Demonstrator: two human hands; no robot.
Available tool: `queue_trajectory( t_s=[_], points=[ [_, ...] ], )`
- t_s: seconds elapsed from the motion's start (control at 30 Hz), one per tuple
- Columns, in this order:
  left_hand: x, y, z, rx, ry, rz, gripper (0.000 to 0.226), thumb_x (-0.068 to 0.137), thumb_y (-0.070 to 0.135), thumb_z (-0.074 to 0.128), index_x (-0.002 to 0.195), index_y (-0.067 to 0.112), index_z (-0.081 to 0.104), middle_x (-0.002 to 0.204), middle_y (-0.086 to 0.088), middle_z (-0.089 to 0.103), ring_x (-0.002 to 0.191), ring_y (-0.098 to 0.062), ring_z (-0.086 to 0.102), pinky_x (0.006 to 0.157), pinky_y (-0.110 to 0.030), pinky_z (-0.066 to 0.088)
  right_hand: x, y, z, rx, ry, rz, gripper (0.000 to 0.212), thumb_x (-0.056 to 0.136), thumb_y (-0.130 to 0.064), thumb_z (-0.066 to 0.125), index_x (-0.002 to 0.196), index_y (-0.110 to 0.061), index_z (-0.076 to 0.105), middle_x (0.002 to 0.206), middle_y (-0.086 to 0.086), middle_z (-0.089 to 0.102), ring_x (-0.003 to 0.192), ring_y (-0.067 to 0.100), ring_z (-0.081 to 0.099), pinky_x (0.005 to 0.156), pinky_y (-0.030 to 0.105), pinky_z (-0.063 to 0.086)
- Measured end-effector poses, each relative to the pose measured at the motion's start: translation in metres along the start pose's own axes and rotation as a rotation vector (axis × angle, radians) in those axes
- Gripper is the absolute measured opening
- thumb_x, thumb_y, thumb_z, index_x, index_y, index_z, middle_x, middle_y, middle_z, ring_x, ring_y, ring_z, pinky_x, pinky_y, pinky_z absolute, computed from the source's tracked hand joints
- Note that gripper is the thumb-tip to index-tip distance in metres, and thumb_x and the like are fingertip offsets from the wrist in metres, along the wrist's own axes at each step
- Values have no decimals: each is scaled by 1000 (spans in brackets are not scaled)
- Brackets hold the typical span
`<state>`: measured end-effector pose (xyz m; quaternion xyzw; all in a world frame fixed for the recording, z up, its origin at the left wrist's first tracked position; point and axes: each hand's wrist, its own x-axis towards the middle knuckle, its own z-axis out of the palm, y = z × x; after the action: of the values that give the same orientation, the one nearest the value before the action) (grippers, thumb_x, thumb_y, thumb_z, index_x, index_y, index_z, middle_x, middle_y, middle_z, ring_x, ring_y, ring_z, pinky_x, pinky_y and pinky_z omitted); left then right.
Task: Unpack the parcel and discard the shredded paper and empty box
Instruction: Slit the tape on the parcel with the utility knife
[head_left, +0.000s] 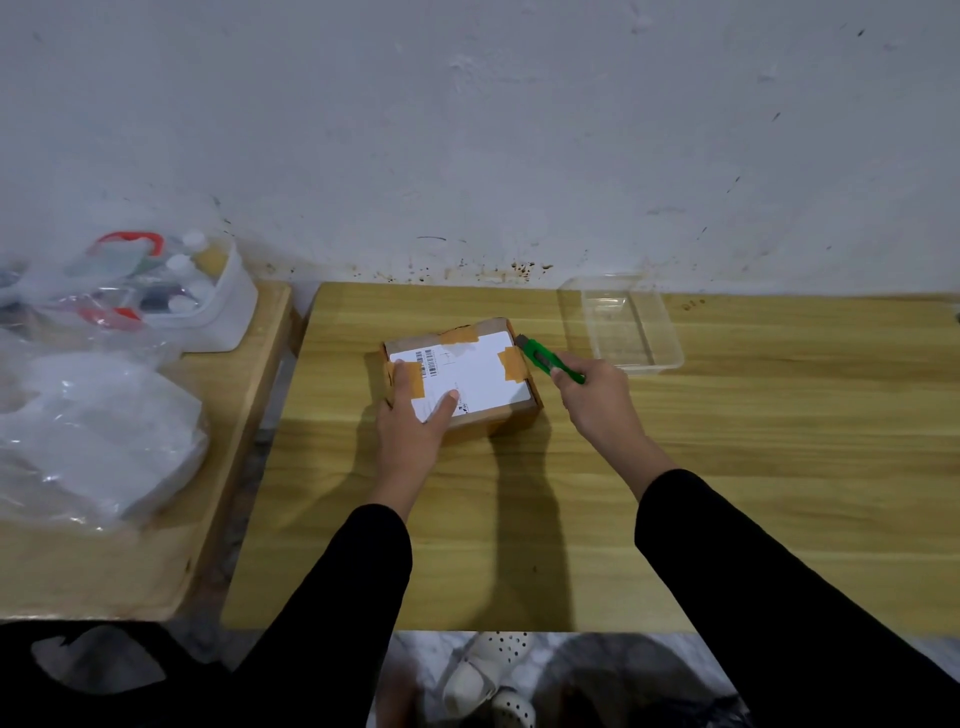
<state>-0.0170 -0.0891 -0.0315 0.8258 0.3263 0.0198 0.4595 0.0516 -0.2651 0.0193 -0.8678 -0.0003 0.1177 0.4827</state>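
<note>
1. The left hand (415, 421) lies flat and spread on the near left corner of the taped cardboard parcel (467, 379).
2. The right hand (597, 400) grips a green utility knife (550, 360), its tip touching the parcel's far right edge.

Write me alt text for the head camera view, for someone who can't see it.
Seen from above, a person's left hand presses down on a taped cardboard parcel on a wooden table, while the right hand holds a green utility knife at the parcel's far right corner. An empty clear plastic tray sits behind, and plastic bags lie on a side table to the left.
</note>
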Motion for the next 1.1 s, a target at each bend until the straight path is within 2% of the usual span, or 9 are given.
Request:
queue_trajectory(
  t_s=[0.1, 0.23, 0.57, 0.67, 0.87, 1.1],
  points=[
    [0, 0, 0, -10, 5, -20, 76, 88, 53, 52, 148, 34, 10, 146, -15, 30, 131, -31, 33, 99, -38, 36, 5, -9, 3, -85, -17, -8, 31, 95, -13, 46, 122, -9, 59, 84, 11, 59, 57, 17, 44, 52, 29, 38],
    [-3, 3, -1, -30, 6, -30, 75, 89, 51, 52, 149, 34, 10, 144, -15, 32, 129, -31, 35, 99, -38, 36, 9, -18, 1, -147, -45, 12, 29, 93, -11, 44, 115, 0, 61, 83, 14, 56, 59, 21, 44, 53, 32, 37],
    [-4, 3, -1, -24, 9, -48, 74, 90, 52, 50, 149, 33, 10, 139, -16, 35, 123, -32, 40, 87, -31, 34, 5, -24, -3, -299, -119, 41, 27, 92, -7, 41, 99, 2, 66, 78, 11, 49, 52, 18, 39, 45, 26, 33],
    [-5, 4, 0, -36, 5, -64, 74, 90, 52, 49, 149, 34, 9, 140, -15, 33, 123, -31, 40, 86, -30, 34, -2, -20, -3, -294, -98, 30, 27, 92, -7, 42, 102, 4, 64, 79, 13, 51, 55, 20, 41, 46, 26, 33],
    [-6, 4, -1, -9, 20, -60, 74, 90, 51, 49, 149, 32, 9, 136, -16, 37, 120, -31, 42, 83, -29, 33, -15, -15, -2, -341, -67, -6, 25, 94, -11, 42, 101, -3, 64, 82, 12, 53, 52, 17, 43, 43, 24, 32],
    [-9, 7, -2, 20, 22, -63, 74, 91, 52, 48, 149, 33, 7, 136, -17, 36, 121, -32, 41, 85, -32, 35, -26, -10, -2, -350, -39, -29, 24, 94, -12, 42, 105, -4, 63, 83, 12, 54, 55, 17, 46, 43, 23, 33]
  ],
)
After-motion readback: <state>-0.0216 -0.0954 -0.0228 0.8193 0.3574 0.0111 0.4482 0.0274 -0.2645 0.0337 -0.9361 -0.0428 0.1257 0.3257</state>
